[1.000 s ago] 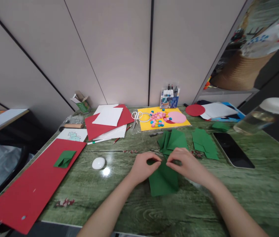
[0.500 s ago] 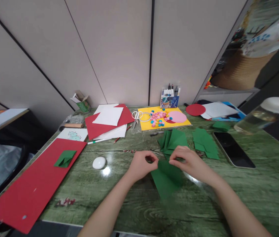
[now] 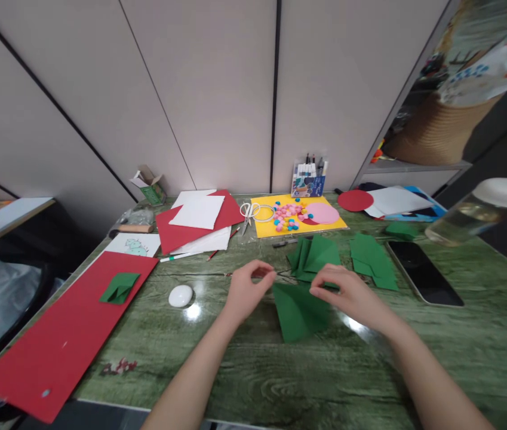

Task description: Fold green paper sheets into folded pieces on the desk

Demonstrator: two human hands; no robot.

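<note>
Through the head view I noted a square-cornered green paper sheet [image 3: 300, 313] raised at a tilt between the two hands, above the green wood-patterned table [image 3: 275, 388]. The right hand [image 3: 347, 295] pinched its upper right edge between thumb and forefinger. On the left hand [image 3: 249, 289] thumb and forefinger tips met just beside the upper left corner; I could not tell whether they gripped paper. The sheet's lower edge faced me, with wood grain showing from there to the table's near edge. Just beyond it lay a fanned stack of green paper pieces [image 3: 318, 257], which limited room forward. To the right, overlapping green paper strips [image 3: 373, 261] and a black flat phone [image 3: 424, 273] bounded the space. Leftward, I recorded open tabletop up to a white rounded object [image 3: 180, 295], then a long red paper sheet [image 3: 65, 334] along the left edge.
</note>
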